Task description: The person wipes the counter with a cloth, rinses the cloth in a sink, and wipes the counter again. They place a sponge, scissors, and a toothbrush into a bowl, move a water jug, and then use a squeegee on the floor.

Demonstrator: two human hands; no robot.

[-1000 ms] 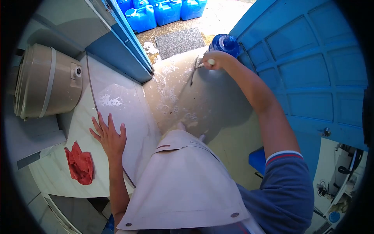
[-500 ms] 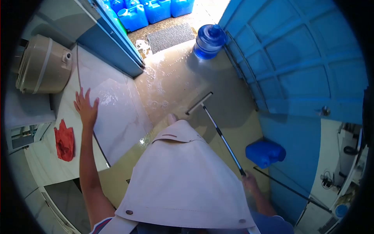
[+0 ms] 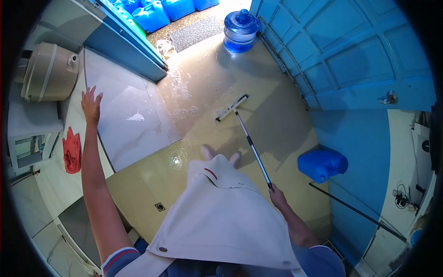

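Observation:
My right hand [image 3: 278,197] is wrapped round the top end of the pole of a floor squeegee [image 3: 257,157]. Its wide blade lies on the wet beige floor [image 3: 277,134], ahead of my feet. My left hand [image 3: 91,107] is open, fingers spread, over the edge of the white marble-patterned counter [image 3: 129,101]. Near that hand, a red glove-like cloth [image 3: 71,151] lies on the counter. Soapy water and foam cover the floor towards the doorway. A pale apron [image 3: 226,217] hides part of the floor below me.
A large blue water bottle [image 3: 241,31] stands by the open blue door [image 3: 355,55]. On the right lies a blue jerrycan [image 3: 322,164], with a dark rod [image 3: 355,210] below it. A beige container [image 3: 50,72] sits at left. More jerrycans [image 3: 151,16] and a grey mat [image 3: 194,34] are outside.
My right hand has pushed the squeegee forward, so its blade sits farther ahead on the floor. My left hand stays spread over the counter. The view has shifted slightly.

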